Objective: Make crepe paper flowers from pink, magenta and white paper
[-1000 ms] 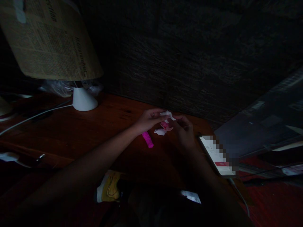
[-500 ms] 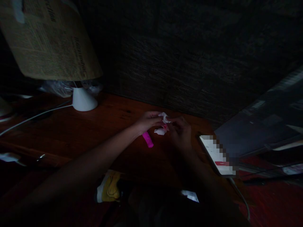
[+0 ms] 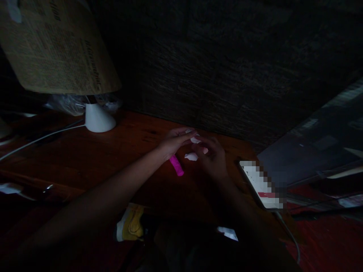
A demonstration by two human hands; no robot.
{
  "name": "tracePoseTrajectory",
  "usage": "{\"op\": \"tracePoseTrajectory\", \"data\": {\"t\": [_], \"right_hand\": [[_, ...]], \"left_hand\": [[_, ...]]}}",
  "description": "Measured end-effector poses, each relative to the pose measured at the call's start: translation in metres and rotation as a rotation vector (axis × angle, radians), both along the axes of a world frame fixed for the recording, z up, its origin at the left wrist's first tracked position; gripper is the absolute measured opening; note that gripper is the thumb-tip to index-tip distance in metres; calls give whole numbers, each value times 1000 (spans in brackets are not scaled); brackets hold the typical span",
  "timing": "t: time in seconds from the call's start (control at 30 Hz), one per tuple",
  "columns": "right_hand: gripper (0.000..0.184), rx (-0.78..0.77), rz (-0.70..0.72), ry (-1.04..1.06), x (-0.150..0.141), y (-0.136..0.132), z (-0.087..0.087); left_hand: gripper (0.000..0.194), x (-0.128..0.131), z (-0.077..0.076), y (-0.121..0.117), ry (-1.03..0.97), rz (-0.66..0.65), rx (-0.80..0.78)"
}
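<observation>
In the dim head view my left hand (image 3: 173,142) is closed, its thumb and fingers pinching a small white piece of crumpled paper (image 3: 195,139). My right hand (image 3: 213,154) meets it from the right, fingers curled at the same paper. Below them a second white scrap (image 3: 191,156) lies on the wooden table (image 3: 141,143). A pale pink bit (image 3: 205,150) shows at my right fingers; whether it is held I cannot tell. Beside my left wrist lies a magenta strip-shaped piece (image 3: 177,165). Parts of the paper are hidden behind the fingers.
A lamp with a newsprint shade (image 3: 62,53) and white base (image 3: 99,119) stands at the left, its cable (image 3: 42,134) running left. On the right lies a lit phone (image 3: 256,185) with a cord. A dark brick wall (image 3: 181,68) rises behind the table.
My left fingers have folded further over the paper, so less of it shows. My right fingers have shifted slightly left. The magenta piece stays in place.
</observation>
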State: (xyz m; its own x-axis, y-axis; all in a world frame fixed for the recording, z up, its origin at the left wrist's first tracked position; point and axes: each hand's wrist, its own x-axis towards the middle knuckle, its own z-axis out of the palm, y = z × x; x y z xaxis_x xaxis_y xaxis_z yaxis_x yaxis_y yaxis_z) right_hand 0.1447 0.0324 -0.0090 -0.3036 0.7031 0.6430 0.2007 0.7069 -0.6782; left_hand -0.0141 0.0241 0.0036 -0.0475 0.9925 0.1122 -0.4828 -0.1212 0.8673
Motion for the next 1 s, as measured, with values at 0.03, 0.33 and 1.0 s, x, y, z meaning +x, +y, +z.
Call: {"op": "tracePoseTrajectory", "data": {"t": [0.03,0.33,1.0], "right_hand": [[26,-63,24,42,-1,0,0],[37,-380,34,275,-4,0,5],[25,-258,59,11,-1,-5,7]], "left_hand": [[32,-1,-1,1,12,8,11],[37,0,-5,0,296,10,188],[29,2,3,-7,285,-1,231]]}}
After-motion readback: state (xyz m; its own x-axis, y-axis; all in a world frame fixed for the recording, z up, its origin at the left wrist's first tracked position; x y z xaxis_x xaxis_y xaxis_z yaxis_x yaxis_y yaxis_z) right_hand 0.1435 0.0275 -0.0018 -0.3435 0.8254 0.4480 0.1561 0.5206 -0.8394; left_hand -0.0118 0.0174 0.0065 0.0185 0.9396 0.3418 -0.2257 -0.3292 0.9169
